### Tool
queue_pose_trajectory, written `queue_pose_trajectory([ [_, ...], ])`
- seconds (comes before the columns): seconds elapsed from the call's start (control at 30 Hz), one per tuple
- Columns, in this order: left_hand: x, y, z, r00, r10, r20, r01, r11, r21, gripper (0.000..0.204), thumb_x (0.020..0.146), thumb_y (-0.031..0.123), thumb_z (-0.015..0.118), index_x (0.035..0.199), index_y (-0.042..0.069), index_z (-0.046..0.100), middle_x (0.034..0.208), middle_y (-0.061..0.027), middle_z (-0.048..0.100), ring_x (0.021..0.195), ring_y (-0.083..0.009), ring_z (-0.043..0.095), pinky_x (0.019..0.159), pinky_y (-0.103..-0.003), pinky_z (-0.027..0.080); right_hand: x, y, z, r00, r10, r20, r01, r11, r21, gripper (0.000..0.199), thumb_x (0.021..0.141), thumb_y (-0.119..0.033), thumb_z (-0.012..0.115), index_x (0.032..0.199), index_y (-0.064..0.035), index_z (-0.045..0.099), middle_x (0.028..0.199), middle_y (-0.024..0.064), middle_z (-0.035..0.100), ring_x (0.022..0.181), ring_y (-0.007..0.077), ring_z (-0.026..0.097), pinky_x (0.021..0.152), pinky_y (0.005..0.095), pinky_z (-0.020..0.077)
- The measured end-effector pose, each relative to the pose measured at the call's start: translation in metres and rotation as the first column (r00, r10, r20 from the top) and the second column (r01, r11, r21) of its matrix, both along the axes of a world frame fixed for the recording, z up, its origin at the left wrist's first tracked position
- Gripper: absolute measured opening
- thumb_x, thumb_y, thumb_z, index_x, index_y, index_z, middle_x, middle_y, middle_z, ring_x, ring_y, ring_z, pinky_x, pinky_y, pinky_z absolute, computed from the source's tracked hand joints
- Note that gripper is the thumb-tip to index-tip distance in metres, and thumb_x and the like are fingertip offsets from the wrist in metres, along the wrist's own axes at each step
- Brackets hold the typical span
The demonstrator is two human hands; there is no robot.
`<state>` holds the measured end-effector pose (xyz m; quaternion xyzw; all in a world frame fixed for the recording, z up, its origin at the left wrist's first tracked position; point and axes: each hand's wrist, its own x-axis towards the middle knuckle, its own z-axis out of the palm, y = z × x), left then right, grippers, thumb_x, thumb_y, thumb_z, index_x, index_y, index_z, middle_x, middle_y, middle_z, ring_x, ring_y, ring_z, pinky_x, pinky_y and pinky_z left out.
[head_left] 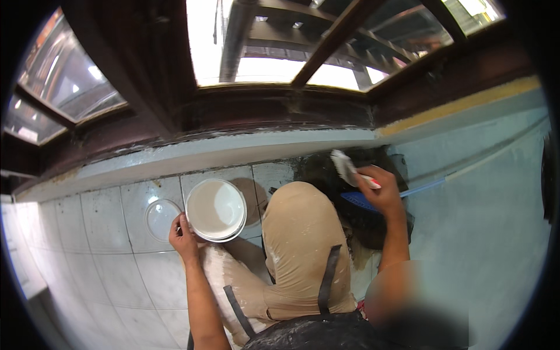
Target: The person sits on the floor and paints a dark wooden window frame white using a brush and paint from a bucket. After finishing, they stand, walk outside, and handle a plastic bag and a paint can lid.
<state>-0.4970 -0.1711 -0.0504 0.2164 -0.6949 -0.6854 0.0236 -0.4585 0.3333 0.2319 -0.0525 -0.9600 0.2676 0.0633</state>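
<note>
My left hand (184, 235) grips the near rim of a white paint bucket (216, 209), round and holding pale paint, which sits on the tiled floor (105, 262). My right hand (382, 189) is raised near the base of the wall and is closed on the handle of a paintbrush (345, 167) with white bristles pointing up and left. A blue flat tool (361, 201) lies just below that hand. My bent knees in paint-stained beige trousers (300, 245) fill the space between the hands.
A clear round lid (163, 217) lies on the tiles left of the bucket. A pale grey ledge (233, 153) runs below a dark wooden window frame (280, 108). A light blue wall (484, 192) rises at right, with a dark patch (326, 169) at its foot.
</note>
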Motion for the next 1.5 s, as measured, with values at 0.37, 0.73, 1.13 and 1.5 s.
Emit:
queue_pose_trajectory([
  [0.37, -0.003, -0.005, -0.011, 1.0, 0.008, 0.015, -0.008, 1.0, -0.017, 0.032, 0.118, 0.029, 0.066, 0.115, -0.001, 0.078, 0.08, 0.0083, 0.061, 0.065, 0.0009, 0.046, 0.056, -0.019, 0.034, -0.061, 0.053, -0.078, 0.925, -0.377, -0.035, 0.287, 0.758, -0.586, 0.024, 0.106, -0.016, 0.075, 0.088, 0.0002, 0.075, 0.07, 0.0022, 0.071, 0.058, 0.0072, 0.064, 0.052, 0.0288, 0.0517],
  [0.73, -0.005, -0.007, -0.021, 0.993, -0.113, -0.028, 0.108, 0.984, -0.142, 0.035, 0.12, 0.029, 0.063, 0.112, -0.003, 0.076, 0.095, -0.0021, 0.075, 0.085, -0.0078, 0.064, 0.074, -0.026, 0.053, -0.046, 0.13, -0.065, 0.922, -0.206, -0.329, 0.302, 0.913, 0.273, 0.022, 0.1, -0.019, 0.075, 0.09, -0.0004, 0.069, 0.08, 0.0242, 0.067, 0.072, 0.0475, 0.065, 0.067, 0.0486, 0.053],
  [1.13, -0.008, -0.005, -0.024, 0.984, 0.158, 0.085, -0.165, 0.983, 0.081, 0.048, 0.12, 0.042, 0.06, 0.117, -0.004, 0.077, 0.073, 0.0055, 0.058, 0.06, -0.0026, 0.052, 0.051, -0.021, 0.038, 0.014, 0.023, -0.074, 0.933, -0.268, -0.239, 0.225, 0.955, -0.194, 0.013, 0.103, -0.012, 0.08, 0.104, 0.0004, 0.08, 0.093, 0.0144, 0.081, 0.081, 0.0205, 0.076, 0.077, 0.0353, 0.0602],
  [1.5, 0.059, -0.041, 0.002, 0.96, 0.062, 0.272, 0.117, 0.797, -0.593, 0.079, 0.095, 0.038, 0.083, 0.162, 0.008, 0.054, 0.15, -0.0251, 0.061, 0.138, -0.0413, 0.062, 0.114, -0.052, 0.052, -0.05, -0.044, 0.073, 0.834, -0.242, -0.496, 0.01, 0.905, -0.425, 0.024, 0.11, -0.016, 0.067, 0.101, 0.0036, 0.078, 0.089, 0.0058, 0.075, 0.063, 0.0093, 0.059, 0.054, 0.0262, 0.0431],
])
